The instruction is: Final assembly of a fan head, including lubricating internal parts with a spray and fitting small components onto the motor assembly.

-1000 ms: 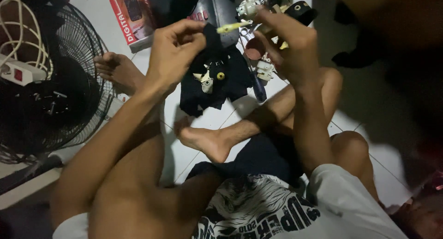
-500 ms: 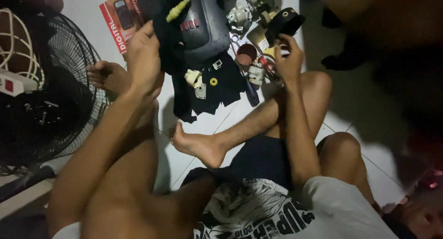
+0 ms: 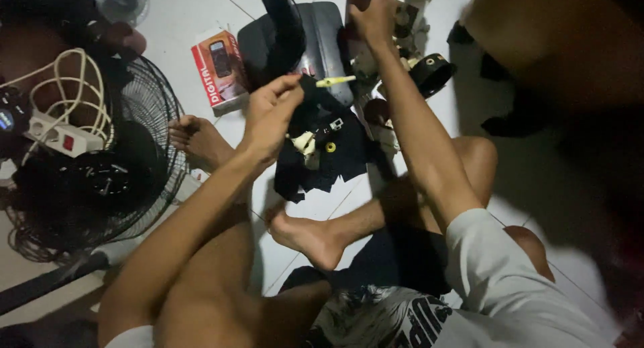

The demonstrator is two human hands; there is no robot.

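Note:
I sit on a white tiled floor with my legs crossed. My left hand (image 3: 268, 113) is raised over a black cloth (image 3: 329, 163) and pinches a small yellow-handled tool (image 3: 335, 81) at its fingertips. My right hand (image 3: 372, 12) stretches far forward to the top edge of the view, resting among small parts beside a dark grey fan housing (image 3: 322, 36). What its fingers grip is hidden. Small white and yellow parts (image 3: 305, 143) lie on the cloth.
A black fan grille (image 3: 100, 180) lies at the left with a white power strip (image 3: 57, 136) on it. A red box (image 3: 218, 66) lies beside the housing. A black ring-shaped part (image 3: 433, 69) sits to the right. Dark shadow covers the right side.
The dark housing that was lifted up close to me half a second ago now lies on the floor. My right hand has reached forward past it. My left hand still holds the yellow tool.

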